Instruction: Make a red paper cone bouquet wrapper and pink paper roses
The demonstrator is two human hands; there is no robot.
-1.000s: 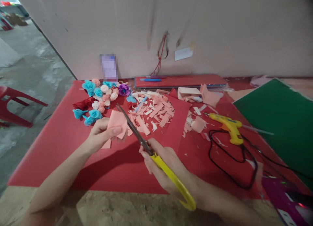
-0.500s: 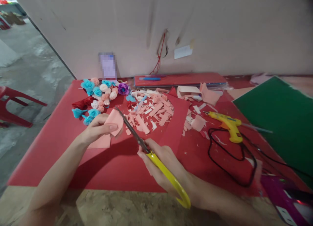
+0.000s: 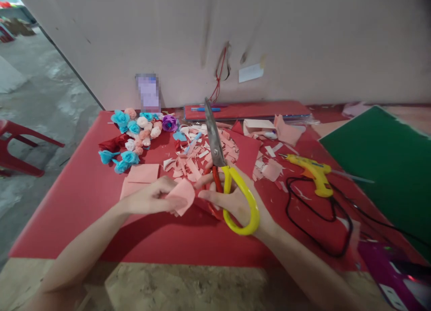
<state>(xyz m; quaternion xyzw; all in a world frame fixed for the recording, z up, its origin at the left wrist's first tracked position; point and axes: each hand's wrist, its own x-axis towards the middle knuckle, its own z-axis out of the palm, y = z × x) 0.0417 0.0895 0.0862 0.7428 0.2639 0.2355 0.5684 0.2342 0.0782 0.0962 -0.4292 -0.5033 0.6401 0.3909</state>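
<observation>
My left hand (image 3: 151,201) pinches a small pink paper piece (image 3: 182,196) just above the red sheet. My right hand (image 3: 235,201) grips yellow-handled scissors (image 3: 218,158), blades closed and pointing up and away; its fingertips also touch the pink piece. Two flat pink paper squares (image 3: 141,176) lie on the red sheet just beyond my left hand. A heap of pink paper scraps (image 3: 202,154) lies behind the hands.
Paper roses in blue, pink, red and purple (image 3: 134,131) cluster at the back left. A yellow glue gun (image 3: 313,172) with a black cord (image 3: 319,230) lies right. A green sheet (image 3: 380,163) covers the right side. A red chair (image 3: 16,145) stands left.
The scissors swung from pointing left at the paper to pointing up and away. Both hands came together at the middle. A pink square now lies on the red sheet.
</observation>
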